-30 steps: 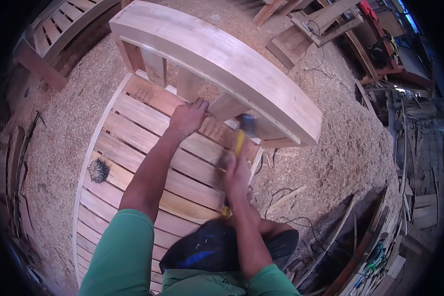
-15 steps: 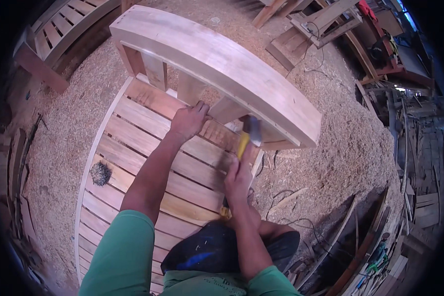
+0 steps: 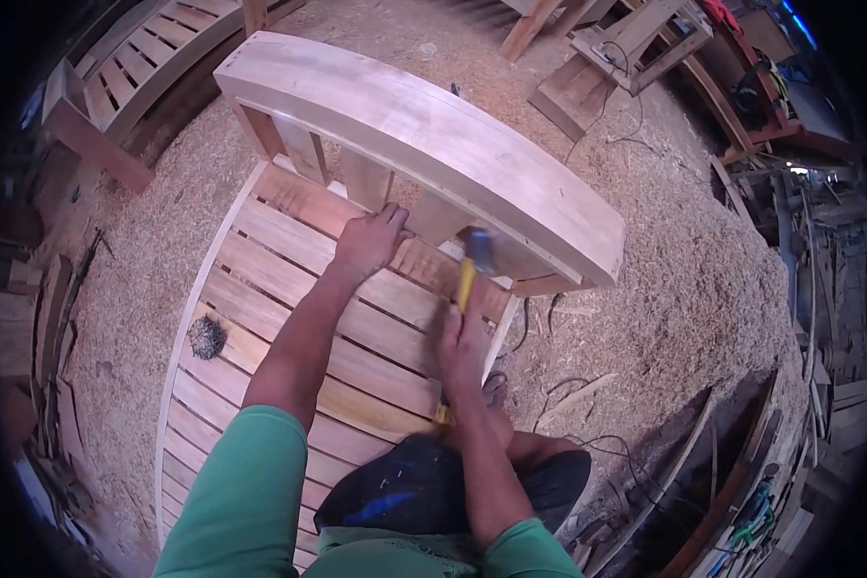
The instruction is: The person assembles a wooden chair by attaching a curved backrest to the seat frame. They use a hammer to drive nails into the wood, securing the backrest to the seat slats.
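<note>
My right hand (image 3: pixel 463 345) is wrapped round the yellow handle of a hammer (image 3: pixel 466 282). Its blurred head is close to the lower part of an upright wooden backrest (image 3: pixel 433 130). To the left, my left hand (image 3: pixel 369 243) is closed, its fingertips at the foot of the backrest's upright slats (image 3: pixel 364 176); anything pinched in them is too small to make out. Both hands are over a slatted wooden platform (image 3: pixel 294 252) that joins the backrest. On it, left of my left forearm, lies a small heap of what look like nails (image 3: pixel 207 337).
Wood shavings (image 3: pixel 684 260) cover the floor around the piece. Another slatted frame (image 3: pixel 144 67) stands at the far left, and a wooden stand (image 3: pixel 588 91) at the far right. A dark cable (image 3: pixel 612 443) and scrap boards (image 3: pixel 732 472) lie to the right.
The view has shifted slightly, so the scene sits a little lower. The hammer remains near the backrest's foot, its head still blurred. My left hand keeps its place at the slats.
</note>
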Demonstrator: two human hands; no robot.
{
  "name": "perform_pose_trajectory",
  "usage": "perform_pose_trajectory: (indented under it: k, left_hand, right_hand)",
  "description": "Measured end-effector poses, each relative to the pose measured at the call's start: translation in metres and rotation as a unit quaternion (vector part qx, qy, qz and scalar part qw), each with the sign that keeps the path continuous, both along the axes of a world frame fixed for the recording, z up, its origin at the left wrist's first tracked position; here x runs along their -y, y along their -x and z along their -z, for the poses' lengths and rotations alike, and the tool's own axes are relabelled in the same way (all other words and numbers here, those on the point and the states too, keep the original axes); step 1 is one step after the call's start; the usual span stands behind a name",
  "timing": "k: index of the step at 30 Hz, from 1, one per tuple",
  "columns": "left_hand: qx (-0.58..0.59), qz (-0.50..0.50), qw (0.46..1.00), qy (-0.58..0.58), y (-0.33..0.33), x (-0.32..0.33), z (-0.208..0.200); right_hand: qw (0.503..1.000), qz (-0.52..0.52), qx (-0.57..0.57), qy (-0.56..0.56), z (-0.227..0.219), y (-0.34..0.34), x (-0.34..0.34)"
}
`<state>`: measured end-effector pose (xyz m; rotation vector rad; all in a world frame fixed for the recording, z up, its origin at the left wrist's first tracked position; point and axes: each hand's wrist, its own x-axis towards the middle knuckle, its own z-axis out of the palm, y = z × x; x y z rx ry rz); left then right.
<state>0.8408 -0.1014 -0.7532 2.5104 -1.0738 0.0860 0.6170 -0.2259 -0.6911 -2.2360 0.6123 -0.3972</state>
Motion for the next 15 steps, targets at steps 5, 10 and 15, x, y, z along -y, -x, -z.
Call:
perform_pose_trajectory:
  k: [5,10,15]
  left_hand:
    - [-0.01,-0.034,0.999,0.004,0.009,0.007,0.001]
    - [0.015,-0.127,0.99,0.067,0.026,0.004,0.006]
    - [-0.09,-0.187,0.943,0.258,0.101,-0.022,-0.03]
  right_hand:
    - [0.998,-0.018,-0.035,-0.043,-0.018,-0.005,0.01]
    - [0.997,-0.032,-0.069,0.015,0.01,-0.011,0.013]
    - [0.998,-0.032,-0.009,0.052,0.04,0.009,0.032]
